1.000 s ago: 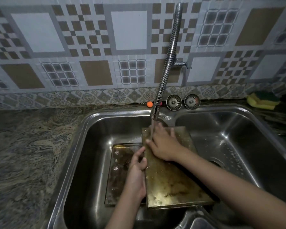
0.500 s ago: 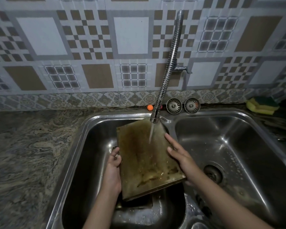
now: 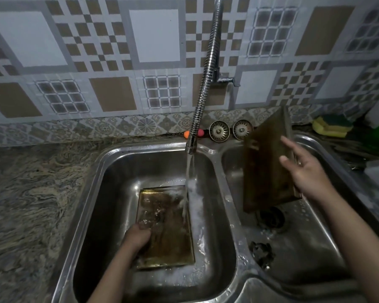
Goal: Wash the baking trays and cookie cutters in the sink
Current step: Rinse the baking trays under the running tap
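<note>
Double sink (image 3: pixel 109 162) set in counter (image 3: pixel 31 193). Flat tray (image 3: pixel 169 232) lies in L basin under faucet (image 3: pixel 202 84); L hand (image 3: pixel 138 236) on its L edge. Second tray (image 3: pixel 265 171) upright over R basin, R hand (image 3: pixel 304 171) on its R side. Strainers (image 3: pixel 219 131) behind the basins, sponge (image 3: pixel 332 126) far R

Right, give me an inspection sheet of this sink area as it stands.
Surface: steel double sink set in a marbled stone counter; tap runs into the left basin.
Job's things: one tray lies flat in the left basin, wet and stained; a second tray is held on edge over the right basin. No cookie cutters seen.
Clutter: dark scrubber in the right basin; two strainers on the back ledge; sponge at far right.
Grippers: left hand grips the flat tray's near corner; right hand rests on the upright tray, fingers spread.
Cables: nothing seen.
Surroundings: patterned tile wall.
</note>
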Tool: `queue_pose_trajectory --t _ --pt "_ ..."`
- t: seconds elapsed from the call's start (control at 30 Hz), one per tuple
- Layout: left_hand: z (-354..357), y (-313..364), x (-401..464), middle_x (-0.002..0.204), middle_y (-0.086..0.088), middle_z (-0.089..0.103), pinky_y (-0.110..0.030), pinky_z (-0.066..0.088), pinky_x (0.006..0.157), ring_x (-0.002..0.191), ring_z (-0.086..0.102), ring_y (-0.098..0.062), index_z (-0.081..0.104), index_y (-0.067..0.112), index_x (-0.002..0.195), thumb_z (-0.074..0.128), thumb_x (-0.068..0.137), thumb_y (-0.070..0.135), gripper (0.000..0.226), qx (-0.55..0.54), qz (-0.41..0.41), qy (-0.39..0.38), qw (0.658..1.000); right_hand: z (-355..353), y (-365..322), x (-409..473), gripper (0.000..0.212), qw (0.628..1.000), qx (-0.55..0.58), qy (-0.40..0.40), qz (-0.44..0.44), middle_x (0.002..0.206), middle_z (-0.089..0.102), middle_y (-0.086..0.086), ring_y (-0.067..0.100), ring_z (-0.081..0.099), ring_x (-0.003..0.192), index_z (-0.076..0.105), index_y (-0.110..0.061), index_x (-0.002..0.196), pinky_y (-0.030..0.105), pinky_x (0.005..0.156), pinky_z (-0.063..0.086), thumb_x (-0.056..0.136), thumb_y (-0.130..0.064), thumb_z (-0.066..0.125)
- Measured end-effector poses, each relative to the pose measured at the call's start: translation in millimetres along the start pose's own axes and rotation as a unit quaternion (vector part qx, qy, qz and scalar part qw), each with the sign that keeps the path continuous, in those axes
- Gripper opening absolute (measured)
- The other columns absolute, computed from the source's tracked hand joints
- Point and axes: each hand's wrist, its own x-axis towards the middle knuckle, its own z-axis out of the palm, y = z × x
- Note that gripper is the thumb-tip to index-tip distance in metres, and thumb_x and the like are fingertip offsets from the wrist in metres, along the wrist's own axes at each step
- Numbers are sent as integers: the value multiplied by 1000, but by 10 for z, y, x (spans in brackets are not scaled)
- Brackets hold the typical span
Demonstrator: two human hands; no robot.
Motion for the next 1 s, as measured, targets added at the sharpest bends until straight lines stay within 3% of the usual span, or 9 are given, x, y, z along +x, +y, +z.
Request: queue_pose_trajectory --t 0.17,0.3,0.43,0.53,0.63,0.73,0.87,0.93,1.0 --pt "30 61 76 101 -12 64 -31 45 77 91 57 -27 61 16 85 57 86 9 8 11 43 97 994 159 656 97 56 913 -391 -113 11 125 61 11 26 58 110 35 -25 146 25 85 41 93 -19 53" --pt "1 165 25 106 -5 61 -31 44 72 90 55 -17 61 17 113 47 92 7 27 35 145 86 985 421 1128 49 62 843 -501 -193 36 125 60 18 29 62 103 23 -25 149 31 81 49 92 -21 47" --pt "-9 294 -73 109 -8 64 -31 49 75 90 59 -18 61 18 117 44 95 8 30 41 216 126 967 561 1458 99 64 816 -527 -237 27 159 16 7 24 63 101 11 -34 151 35 76 55 95 -30 42" --pt "-60 381 -177 101 1 61 -26 45 69 77 55 -6 62 19 115 45 94 7 29 35 250 161 954 642 1447 105 56 864 -465 -189 34 158 17 10 27 58 115 25 -29 149 35 88 51 97 -32 45" --pt "-145 434 -208 99 2 59 -27 42 74 85 54 -11 63 20 112 44 94 8 28 2 249 190 950 731 1188 66 38 946 -308 18 -96 137 52 16 30 54 122 56 -8 129 28 100 39 92 -14 54" --pt "-145 461 -208 104 2 61 -25 44 68 93 58 -14 64 22 108 44 95 10 27 -66 225 182 955 949 642 -74 31 955 -188 91 -212 120 64 13 24 61 110 63 -3 118 30 96 46 90 -10 53" --pt "46 566 -325 100 3 57 -24 45 67 84 55 -7 64 20 104 42 97 7 27 -157 207 159 953 1445 138 -405 48 936 -206 -187 -214 145 44 6 16 39 135 43 -11 140 32 114 30 94 -25 48" --pt "133 569 -384 99 3 56 -21 44 64 84 55 -6 63 20 104 42 97 6 26 -194 202 151 948 1621 188 -416 64 864 -343 -336 -148 160 8 3 17 6 147 15 -15 151 34 119 7 98 -39 41" --pt "179 524 -432 100 8 57 -26 48 72 91 56 -9 63 21 104 42 97 7 25 -210 218 143 942 1703 291 -217 74 811 -456 -350 -111 159 -14 5 20 -11 147 -2 -17 152 41 118 -2 97 -53 31"
